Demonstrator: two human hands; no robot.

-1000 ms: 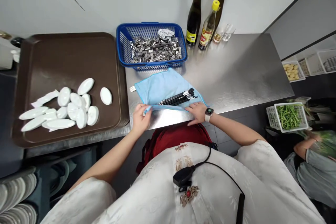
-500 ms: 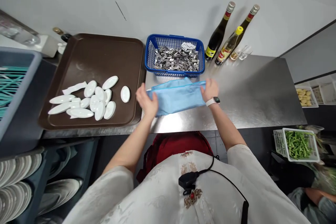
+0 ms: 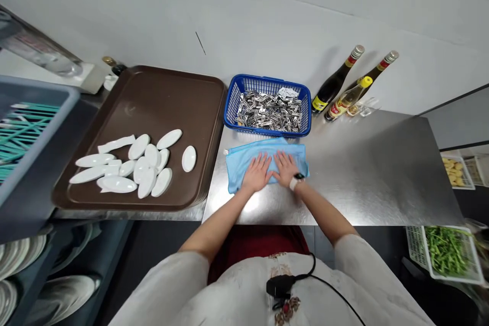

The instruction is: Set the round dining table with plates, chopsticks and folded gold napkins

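A folded blue cloth [image 3: 239,163] lies on the steel counter [image 3: 351,168] in front of me. My left hand [image 3: 257,172] rests flat on its middle, fingers spread and pointing away from me. Beside it, my right hand [image 3: 284,168] also presses flat on the cloth, fingers apart, a white-strapped watch on the wrist. The two thumbs come close together. Just behind the cloth stands a blue plastic basket [image 3: 267,131] full of small metal clips [image 3: 267,111].
Left of the cloth, a brown tray [image 3: 171,97] carries several small white oval dishes [image 3: 189,158]. Tall bottles [image 3: 338,81] stand right of the basket against the wall. A grey bin [image 3: 57,97] is at far left, with plates [image 3: 63,300] below. Greens [image 3: 446,252] sit in a crate at lower right.
Both hands have moved inward from the cloth's two ends to flat on its middle. The cloth now lies flatter on the counter. The camera view has shifted.
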